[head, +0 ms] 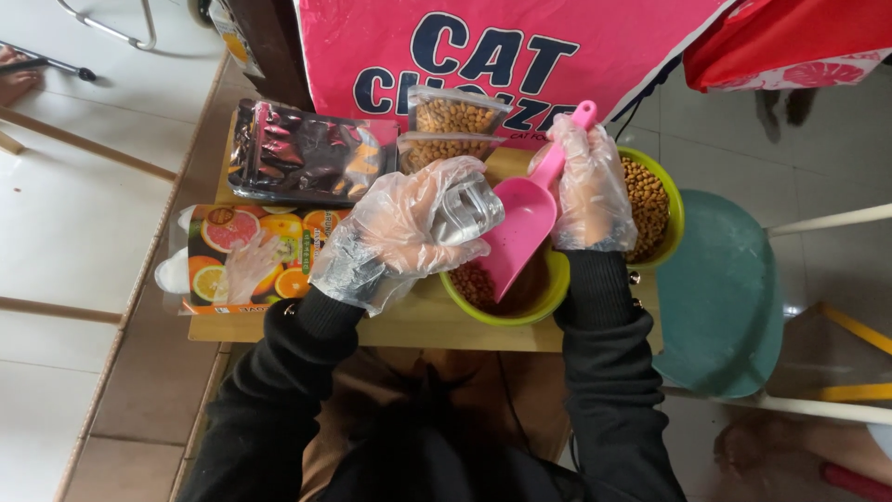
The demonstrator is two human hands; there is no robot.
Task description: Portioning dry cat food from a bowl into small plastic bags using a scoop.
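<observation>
- The head view looked steeply down from above the person, close over a small wooden table (409, 330).
- It faced forward toward a pink bag (520, 46).

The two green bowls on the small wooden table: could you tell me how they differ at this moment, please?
The near green bowl holds only a low layer of brown kibble, while the far green bowl is heaped almost to its rim. The pink scoop, held by the right hand, dips into the near bowl; nothing reaches into the far one. The far bowl is partly hidden behind that hand. Both are round, lime green and hold the same kibble.
</observation>
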